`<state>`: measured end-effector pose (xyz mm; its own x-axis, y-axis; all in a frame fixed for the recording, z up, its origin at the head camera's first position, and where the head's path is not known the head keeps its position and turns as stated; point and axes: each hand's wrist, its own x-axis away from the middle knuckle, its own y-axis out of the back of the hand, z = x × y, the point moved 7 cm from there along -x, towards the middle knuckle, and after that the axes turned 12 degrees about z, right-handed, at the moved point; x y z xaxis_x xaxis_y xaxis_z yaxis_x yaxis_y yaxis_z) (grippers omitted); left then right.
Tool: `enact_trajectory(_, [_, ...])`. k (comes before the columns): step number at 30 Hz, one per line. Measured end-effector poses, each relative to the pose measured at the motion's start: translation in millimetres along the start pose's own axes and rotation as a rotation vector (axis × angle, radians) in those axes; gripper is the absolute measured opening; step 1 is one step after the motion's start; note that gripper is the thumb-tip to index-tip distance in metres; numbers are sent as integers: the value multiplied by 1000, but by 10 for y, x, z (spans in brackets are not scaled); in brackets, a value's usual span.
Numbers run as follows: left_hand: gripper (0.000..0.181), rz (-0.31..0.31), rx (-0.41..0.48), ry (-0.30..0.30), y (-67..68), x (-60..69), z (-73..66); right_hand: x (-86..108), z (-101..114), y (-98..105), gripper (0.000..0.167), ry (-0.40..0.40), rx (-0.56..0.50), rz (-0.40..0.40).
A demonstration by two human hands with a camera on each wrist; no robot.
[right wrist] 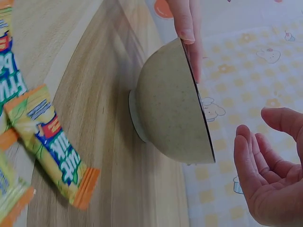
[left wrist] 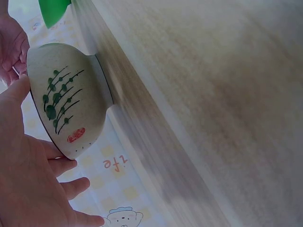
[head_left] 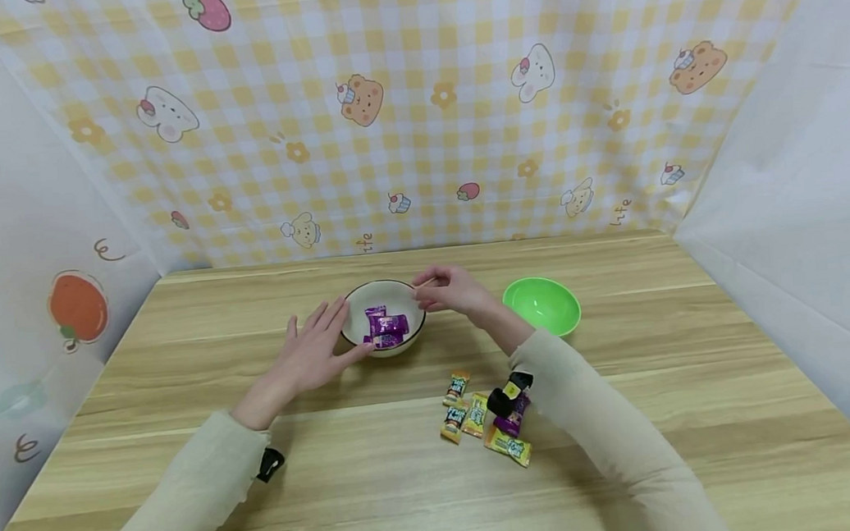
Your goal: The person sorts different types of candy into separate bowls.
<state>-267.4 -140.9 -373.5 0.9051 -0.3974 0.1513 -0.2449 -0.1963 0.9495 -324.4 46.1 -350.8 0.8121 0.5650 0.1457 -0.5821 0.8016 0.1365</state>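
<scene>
Purple-wrapped candies [head_left: 388, 326] lie inside a cream bowl [head_left: 416, 332] with a dark rim; green sprigs mark its outside in the left wrist view. My left hand [head_left: 313, 351] touches the bowl's left side, thumb and index finger at the rim, other fingers spread. Above the bowl's right edge is my right hand [head_left: 456, 290]; in the right wrist view this hand [right wrist: 274, 175] stands apart from the bowl [right wrist: 170, 104], fingers loosely bent and nothing visible between them. Several yellow-wrapped candies [head_left: 477, 415] and a purple one [head_left: 511, 421] lie by my right forearm.
A green bowl [head_left: 544, 306] stands right of the cream bowl, just behind my right forearm. The wooden table [head_left: 381, 482] meets a checked cloth [head_left: 417, 151] at its back edge, with white cloth at both sides.
</scene>
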Motion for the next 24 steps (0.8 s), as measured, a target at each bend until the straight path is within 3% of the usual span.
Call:
enact_trajectory(13, [89,-1,-7,-1,-9,-5,12,310,-12,109,28,25,80,60])
enact_trajectory(24, [90,5,-2,4,-10,-4,15,608,-103,171,26,43,191,174])
